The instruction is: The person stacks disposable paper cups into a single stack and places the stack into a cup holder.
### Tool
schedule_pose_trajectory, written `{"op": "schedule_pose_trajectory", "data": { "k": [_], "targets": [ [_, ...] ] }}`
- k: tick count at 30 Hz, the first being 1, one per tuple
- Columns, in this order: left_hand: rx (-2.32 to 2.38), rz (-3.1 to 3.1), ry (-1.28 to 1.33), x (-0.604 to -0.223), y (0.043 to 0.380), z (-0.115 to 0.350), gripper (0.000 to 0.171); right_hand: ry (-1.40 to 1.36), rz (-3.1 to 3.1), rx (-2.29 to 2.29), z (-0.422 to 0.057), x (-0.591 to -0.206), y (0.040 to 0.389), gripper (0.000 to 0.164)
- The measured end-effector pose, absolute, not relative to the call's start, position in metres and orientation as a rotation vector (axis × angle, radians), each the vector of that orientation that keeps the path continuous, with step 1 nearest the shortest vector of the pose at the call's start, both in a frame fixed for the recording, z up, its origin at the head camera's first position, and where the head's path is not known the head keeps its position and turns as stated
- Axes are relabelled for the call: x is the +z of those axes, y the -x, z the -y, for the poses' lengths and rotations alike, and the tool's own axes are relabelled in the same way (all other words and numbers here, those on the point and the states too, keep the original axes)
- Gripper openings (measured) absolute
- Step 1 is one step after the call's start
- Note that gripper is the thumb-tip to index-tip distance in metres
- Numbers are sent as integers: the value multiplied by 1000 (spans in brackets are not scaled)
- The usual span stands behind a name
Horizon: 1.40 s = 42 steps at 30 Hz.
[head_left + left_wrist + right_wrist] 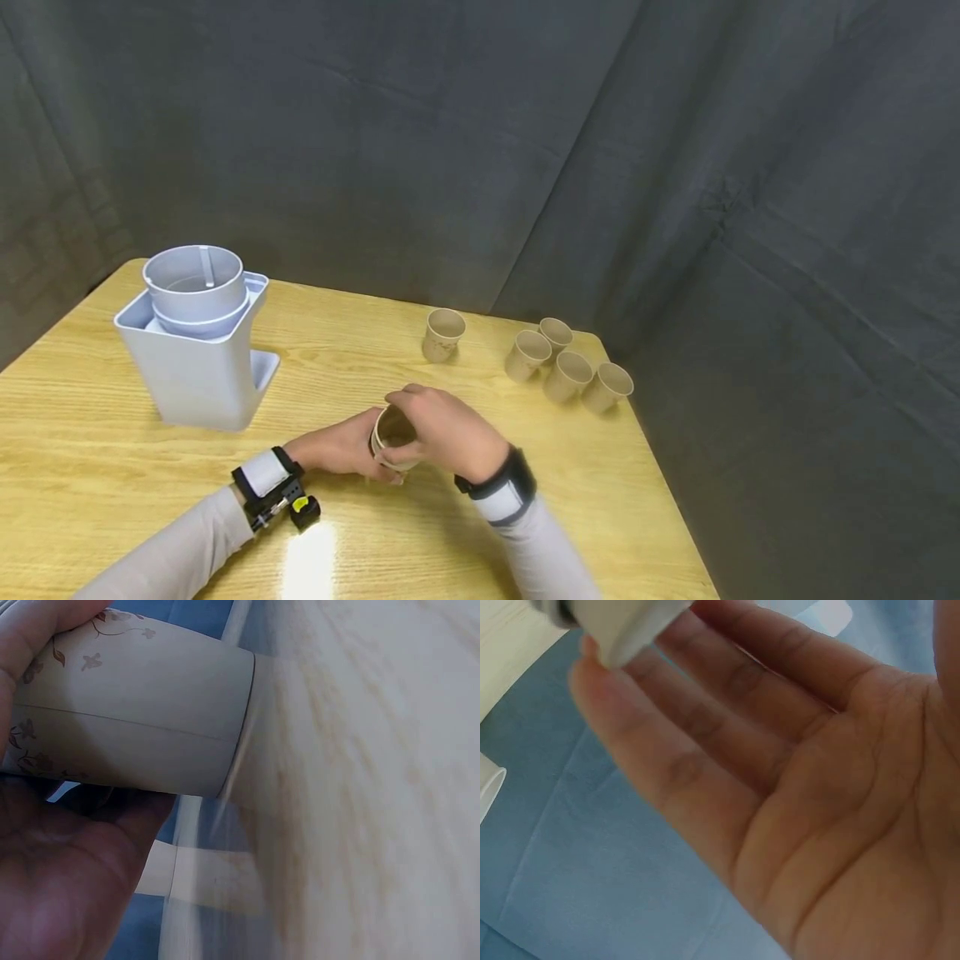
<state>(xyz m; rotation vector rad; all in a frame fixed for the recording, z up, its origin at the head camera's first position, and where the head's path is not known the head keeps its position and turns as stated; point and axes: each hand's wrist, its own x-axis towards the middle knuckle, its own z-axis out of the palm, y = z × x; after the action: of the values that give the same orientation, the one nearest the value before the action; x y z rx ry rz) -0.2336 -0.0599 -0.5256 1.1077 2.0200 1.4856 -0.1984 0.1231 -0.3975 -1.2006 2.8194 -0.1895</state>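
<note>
A tan paper cup (395,427) stands mouth up between both hands in the head view. My left hand (348,443) holds its side, fingers and thumb round the wall. In the left wrist view the cup (142,705) shows a printed brown flower pattern, its base close over the wooden surface. From above, my right hand (450,429) spans the cup's mouth, thumb at the near rim and fingertips at the far rim. The right wrist view shows fairly long, extended fingers (697,720) meeting a pale rim (634,645) at the top; most of the cup is cut off there.
A white box-shaped stand (198,375) carrying round tubs (197,287) stands at the left of the wooden table (360,350). One paper cup (442,337) stands alone at the back; several more, including a cup (567,379), cluster near the right edge. Dark curtains (375,150) hang behind.
</note>
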Motion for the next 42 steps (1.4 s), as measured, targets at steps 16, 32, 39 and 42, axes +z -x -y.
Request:
{"op": "schedule_pose_trajectory", "data": {
  "k": [16, 32, 39, 42],
  "targets": [
    [1481, -2016, -1113, -526, 233, 62, 60, 1215, -2866, -123, -114, -410, 202, 36],
    [1510, -2026, -1134, -528, 234, 64, 69, 1210, -2848, -120, -113, -410, 206, 48],
    [1505, -1979, -1119, -527, 233, 61, 65, 1112, -2829, -258, -118, -407, 215, 54],
    [1530, -1977, -1097, -528, 232, 61, 72, 1106, -2846, -381, -123, -405, 224, 48]
  ]
}}
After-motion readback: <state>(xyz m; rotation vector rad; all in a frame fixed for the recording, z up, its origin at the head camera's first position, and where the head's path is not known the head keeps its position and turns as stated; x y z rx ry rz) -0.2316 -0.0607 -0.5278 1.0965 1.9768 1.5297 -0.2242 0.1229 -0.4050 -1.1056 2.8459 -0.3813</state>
